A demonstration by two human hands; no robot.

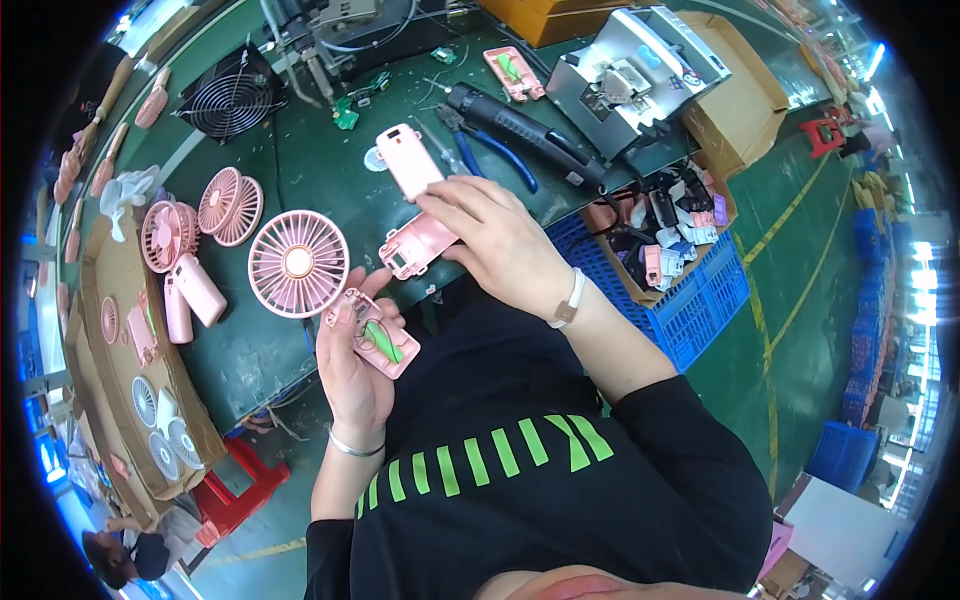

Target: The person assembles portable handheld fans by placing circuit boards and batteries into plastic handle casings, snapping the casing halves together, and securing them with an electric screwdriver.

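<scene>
My left hand point(355, 365) is closed around the opened handle point(392, 350) of a pink handheld fan, with a green part and thin wires inside. The round fan head point(298, 264) extends up and left from that handle. In my right hand point(500, 240) a hollow pink handle shell point(418, 243) is gripped, its inner side showing. Just beyond the fingertips lies another pink casing piece point(408, 160) with a small dark window; whether the fingers touch it I cannot tell.
Blue-handled cutters point(495, 150) and a black electric screwdriver point(525, 130) lie beyond my right hand. Finished-looking pink fans point(230, 205) and a cardboard tray point(130, 300) are at left. A parts box point(665, 230) sits on a blue crate point(695, 315) at right.
</scene>
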